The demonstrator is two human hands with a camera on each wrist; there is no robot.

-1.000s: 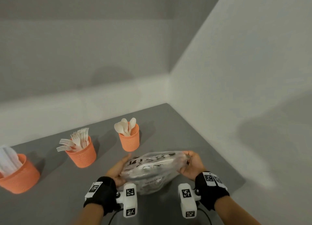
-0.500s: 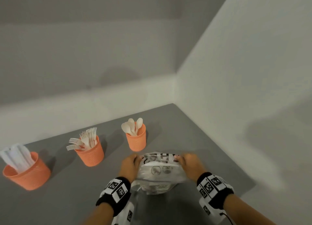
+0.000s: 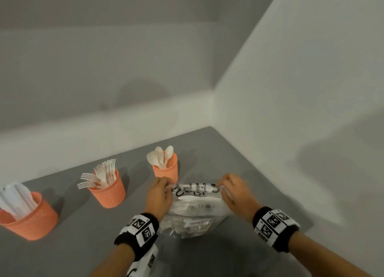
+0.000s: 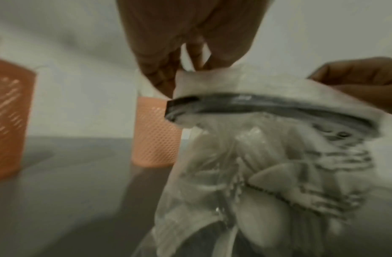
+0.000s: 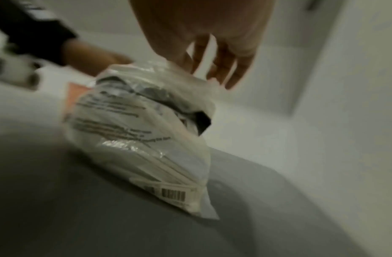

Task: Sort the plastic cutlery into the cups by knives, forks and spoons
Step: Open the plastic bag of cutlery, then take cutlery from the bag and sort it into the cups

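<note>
A clear plastic bag [image 3: 195, 210] of white cutlery stands on the grey table [image 3: 62, 256] in front of me. My left hand [image 3: 159, 193] pinches its top left corner, and my right hand [image 3: 232, 190] pinches the top right corner. The left wrist view shows the bag [image 4: 267, 165] with its dark printed top strip under my fingers [image 4: 166, 76]. The right wrist view shows the bag [image 5: 142, 132] with a barcode label. Three orange cups stand in a row: spoons [image 3: 166, 168], forks [image 3: 108, 191], knives [image 3: 29, 218].
White walls close the table's far side and right side, meeting in a corner behind the spoon cup. Bare grey tabletop lies between me and the cups.
The bag was lying flat between my palms; both hands have shifted up to its top edge and stood it upright. My view has drifted slightly left to right.
</note>
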